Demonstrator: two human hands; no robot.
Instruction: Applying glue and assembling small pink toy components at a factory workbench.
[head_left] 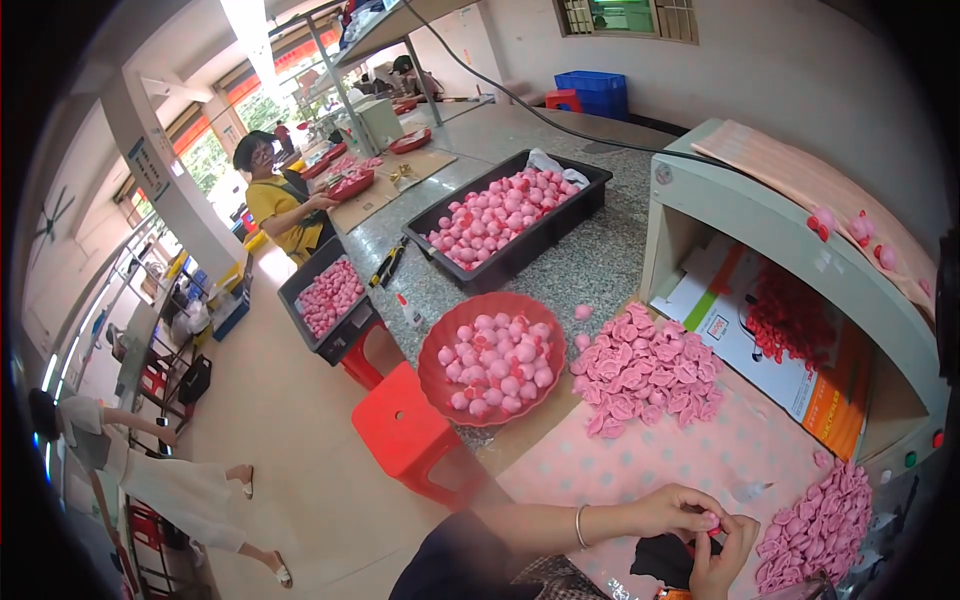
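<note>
Both hands meet low at the tabletop's near edge: left hand [672, 512] and right hand [722, 558], fingertips pinched together on one small red piece [712, 520], too small to tell its shape. Each grip is clenched on that piece from opposite sides, the left from above, the right from below; the piece sits right at the fingertips, not in either palm. A bangle rings the left wrist. Judgement: work this fine goes best held close over the pink dotted cloth [660, 455], so a slip lands on cloth and not on the floor, with light thumb pressure, since the soft pink shells look easy to crease. Just right of the hands lies a near pile of pink shells [818, 525], within easy reach of the right hand. Further out, beyond the cloth, a larger heap of pink shells [645, 375], and left of it a red round basin [440, 385] of pink balls. A black tray [590, 200] of the same balls stands well beyond. To the right a pale box-shaped machine [760, 215] with red pieces inside. A red stool [405, 430] stands on the floor to the left.
</note>
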